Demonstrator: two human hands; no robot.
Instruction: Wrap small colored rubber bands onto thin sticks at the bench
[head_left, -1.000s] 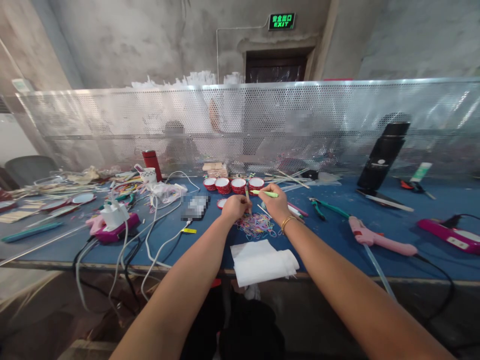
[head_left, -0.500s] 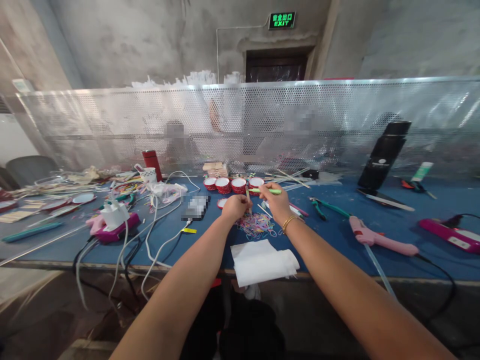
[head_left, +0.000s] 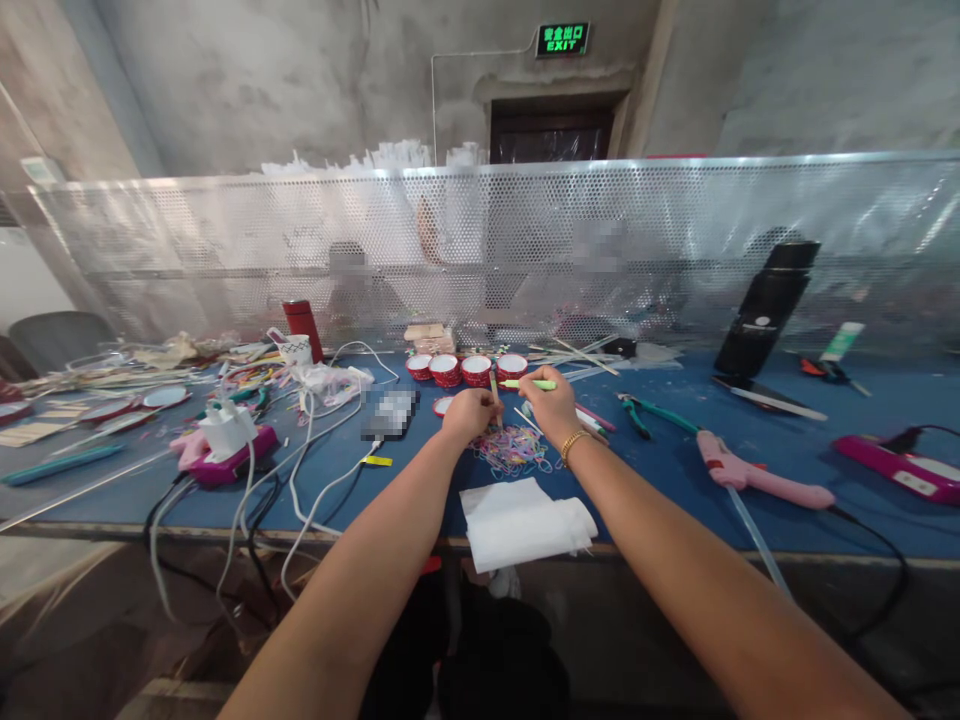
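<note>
Your left hand (head_left: 469, 414) is clenched around a thin wooden stick (head_left: 493, 386) that stands nearly upright. Your right hand (head_left: 553, 408) grips a green pen (head_left: 529, 384), lying level with its tip pointing at the stick. Both hands hover over a heap of coloured rubber bands (head_left: 512, 448) near the middle of the bench (head_left: 660, 470). A row of red cups (head_left: 466, 369) sits just behind them, and folded white paper (head_left: 523, 523) overlaps the bench's near edge.
</note>
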